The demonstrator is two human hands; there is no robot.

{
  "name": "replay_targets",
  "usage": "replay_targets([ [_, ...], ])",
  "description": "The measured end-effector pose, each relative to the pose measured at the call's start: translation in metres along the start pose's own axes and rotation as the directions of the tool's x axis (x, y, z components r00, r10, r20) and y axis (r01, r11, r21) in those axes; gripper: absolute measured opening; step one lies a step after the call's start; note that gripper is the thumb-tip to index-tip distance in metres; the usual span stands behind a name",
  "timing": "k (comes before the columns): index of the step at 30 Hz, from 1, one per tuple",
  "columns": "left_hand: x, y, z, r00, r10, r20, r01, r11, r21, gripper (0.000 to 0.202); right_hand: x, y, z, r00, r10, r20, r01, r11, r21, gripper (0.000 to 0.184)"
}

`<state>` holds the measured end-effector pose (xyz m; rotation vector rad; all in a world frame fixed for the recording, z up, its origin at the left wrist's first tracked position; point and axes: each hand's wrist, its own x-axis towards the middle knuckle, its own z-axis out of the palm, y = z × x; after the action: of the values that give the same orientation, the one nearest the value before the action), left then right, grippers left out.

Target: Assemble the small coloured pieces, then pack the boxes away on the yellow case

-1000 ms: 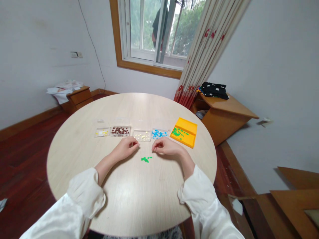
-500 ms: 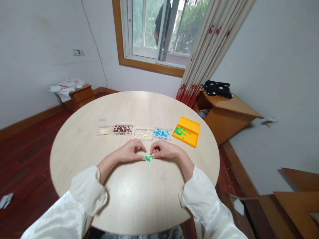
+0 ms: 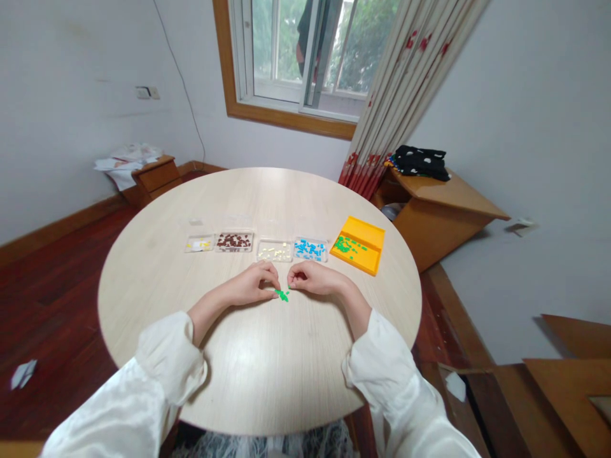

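Observation:
A small cluster of green toy blocks (image 3: 283, 296) is between my two hands, just above or on the table; which of the two I cannot tell. My left hand (image 3: 256, 283) pinches its left end between thumb and fingertips. My right hand (image 3: 314, 278) is closed in a pinch close to the cluster's right side, with a tiny green block showing at the fingertips. Beyond my hands, an open yellow case (image 3: 367, 260) holds more loose green blocks (image 3: 344, 244).
On the round table (image 3: 267, 375), a row of clear boxes holds blue pieces (image 3: 310, 249), cream pieces (image 3: 274, 253), brown pieces (image 3: 233, 242) and a few yellow pieces (image 3: 205, 244). Wooden furniture (image 3: 451, 216) with dark cloth (image 3: 420, 163) stands at the right.
My right fingers have drawn together into a tighter pinch and shifted slightly up from the green cluster. The left hand still holds it, now turned a little. The whole view has shifted slightly.

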<state>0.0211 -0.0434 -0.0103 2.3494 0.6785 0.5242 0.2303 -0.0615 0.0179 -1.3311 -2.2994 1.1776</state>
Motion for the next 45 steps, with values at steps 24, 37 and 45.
replay_targets([
  [24, 0.004, -0.005, -0.003, 0.891, -0.284, -0.356, 0.228, 0.955, -0.191, 0.012, 0.016, 0.014, 0.008, 0.931, 0.013, -0.366, 0.117, 0.937, 0.331, 0.005],
  [37, 0.004, -0.013, -0.003, 0.841, -0.286, -0.46, 0.232, 0.957, -0.172, 0.008, 0.019, 0.015, 0.012, 0.904, 0.02, -0.426, 0.196, 0.867, 0.457, 0.013],
  [45, 0.004, -0.013, -0.003, 0.848, -0.266, -0.458, 0.202, 0.962, -0.185, 0.005, 0.017, 0.008, 0.012, 0.907, 0.007, -0.421, 0.176, 0.901, 0.395, 0.008],
])
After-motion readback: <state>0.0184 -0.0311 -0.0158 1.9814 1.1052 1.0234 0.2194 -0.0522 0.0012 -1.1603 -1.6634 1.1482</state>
